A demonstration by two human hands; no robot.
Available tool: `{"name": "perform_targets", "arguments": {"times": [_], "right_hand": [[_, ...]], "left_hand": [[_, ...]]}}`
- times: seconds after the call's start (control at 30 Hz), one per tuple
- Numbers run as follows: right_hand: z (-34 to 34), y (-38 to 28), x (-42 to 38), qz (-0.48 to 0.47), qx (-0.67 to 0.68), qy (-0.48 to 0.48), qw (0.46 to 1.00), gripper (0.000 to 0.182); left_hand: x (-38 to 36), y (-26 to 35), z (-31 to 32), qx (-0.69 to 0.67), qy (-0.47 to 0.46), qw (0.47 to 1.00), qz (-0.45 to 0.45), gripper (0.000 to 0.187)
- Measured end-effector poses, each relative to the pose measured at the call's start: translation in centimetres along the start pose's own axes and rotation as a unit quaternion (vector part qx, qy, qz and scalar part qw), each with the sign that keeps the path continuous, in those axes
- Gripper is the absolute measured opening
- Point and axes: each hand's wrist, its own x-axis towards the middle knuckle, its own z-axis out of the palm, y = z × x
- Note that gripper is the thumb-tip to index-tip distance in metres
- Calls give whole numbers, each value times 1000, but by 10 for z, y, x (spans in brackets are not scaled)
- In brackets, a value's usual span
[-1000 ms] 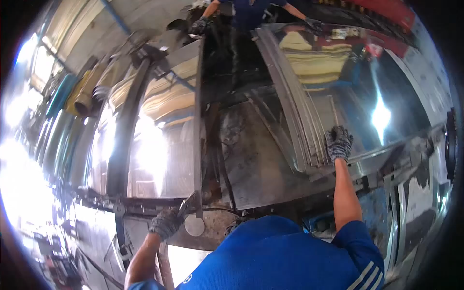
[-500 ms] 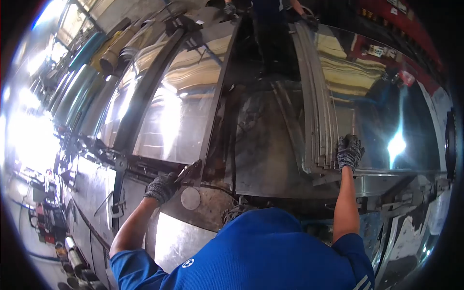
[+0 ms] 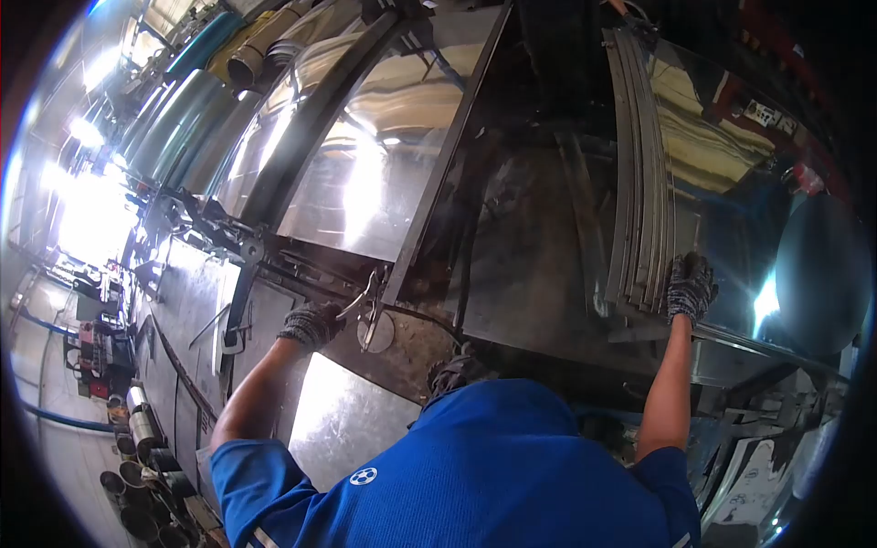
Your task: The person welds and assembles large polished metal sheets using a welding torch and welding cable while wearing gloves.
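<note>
My left hand (image 3: 311, 325), in a dark knit glove, grips the handle of a locking clamp (image 3: 366, 301) at the near corner of a large shiny steel sheet (image 3: 384, 173). My right hand (image 3: 690, 287), gloved too, rests flat on the near end of a stack of steel sheets (image 3: 644, 183) on the right; the hand's fingers lie over the stack's stepped edges. Between the two lies a dark, stained metal surface (image 3: 525, 265). My blue shirt fills the bottom of the view.
Rolled metal tubes (image 3: 183, 110) lie along the far left. A small round metal disc (image 3: 376, 331) sits below the clamp. A flat sheet (image 3: 343, 420) lies near my left arm. Pipes (image 3: 137, 511) are stacked at bottom left. A machine frame edge (image 3: 767, 356) runs under the right stack.
The view has swung down and to the left, so the co-worker at the far end has left the frame. Both hands keep their places on the clamp and the sheet stack.
</note>
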Motion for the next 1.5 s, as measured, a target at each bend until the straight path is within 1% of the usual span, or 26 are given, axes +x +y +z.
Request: {"name": "perform_targets", "arguments": {"times": [0.1, 0.17, 0.33, 0.4, 0.43, 0.5, 0.53, 0.57, 0.63, 0.7, 0.77, 0.8, 0.83, 0.9, 0.93, 1.03, 1.07, 1.13, 1.17, 1.23, 1.27, 1.33, 1.37, 1.4, 1.47, 1.5], "right_hand": [[-11, -5, -3, 2, -1, -7, 1000, 51], [-2, 1, -3, -8, 13, 6, 1000, 51], [8, 8, 0, -10, 13, 17, 1000, 56], [8, 1, -1, 31, -37, -10, 999, 60], [6, 1, -4, 36, -39, -6, 999, 60], [-40, -39, -28, 147, 131, -42, 980, 68], [-45, -53, -45, 134, 181, -7, 974, 63], [0, -46, -53, 68, 437, 21, 897, 59], [56, -61, -106, -117, 399, 113, 903, 53], [-20, -173, -214, -151, 223, -4, 963, 52], [-88, -245, -287, -147, 321, -298, 887, 46], [-35, -247, -325, -269, 297, -375, 836, 48], [-17, -258, -355, -277, 327, -442, 788, 47], [-5, -280, -401, -188, 444, -506, 715, 45], [-3, -283, -418, -137, 505, -519, 676, 44], [-9, -291, -446, -15, 651, -519, 553, 42], [-11, -288, -455, 18, 683, -513, 519, 42], [-13, -277, -469, 74, 732, -481, 477, 41], [-13, -269, -478, 102, 748, -461, 466, 41], [-5, -251, -498, 177, 771, -409, 454, 42], [3, -241, -513, 222, 777, -381, 450, 42], [31, -204, -545, 319, 778, -311, 443, 43], [48, -183, -565, 371, 768, -270, 446, 44], [62, -165, -586, 424, 756, -227, 443, 45], [92, -126, -632, 512, 725, -146, 437, 46], [104, -104, -654, 546, 707, -109, 436, 47]], "left_hand": [[-17, -17, 65, -24, 15, 999, 18, 33], [-42, -2, 83, -108, -6, 991, -74, 34], [-54, -6, 187, -225, -68, 962, -137, 47], [-51, -4, 195, -233, -63, 964, -108, 57], [-47, -8, 198, -264, -112, 951, -114, 61], [-22, -30, 242, -285, -116, 946, -98, 58], [-17, -32, 234, -329, -138, 928, -106, 54], [-10, -26, 221, -372, -158, 908, -113, 49], [14, -36, 236, -386, -192, 895, -111, 46], [40, -53, 270, -415, -196, 888, 13, 42], [39, -32, 234, -448, -223, 866, -20, 33], [37, -21, 220, -486, -241, 837, -62, 28], [37, -19, 228, -474, -250, 843, -51, 28], [44, -11, 249, -488, -198, 836, 155, 30], [51, -2, 252, -468, -218, 838, 178, 30], [70, 26, 260, -270, -242, 881, 305, 30], [76, 38, 268, -144, -185, 892, 385, 45], [72, 57, 276, 0, -143, 859, 492, 66], [70, 63, 268, 50, -48, 806, 588, 50], [75, 65, 276, 96, 31, 716, 690, 36], [86, 63, 298, -107, -123, 799, 579, 39], [98, 63, 317, -30, 64, 737, 673, 44], [102, 62, 320, -25, 56, 729, 682, 44], [106, 55, 321, -114, -115, 823, 544, 41], [123, 28, 333, -177, -281, 869, 366, 39], [137, 11, 338, -88, -129, 807, 569, 35]]}}
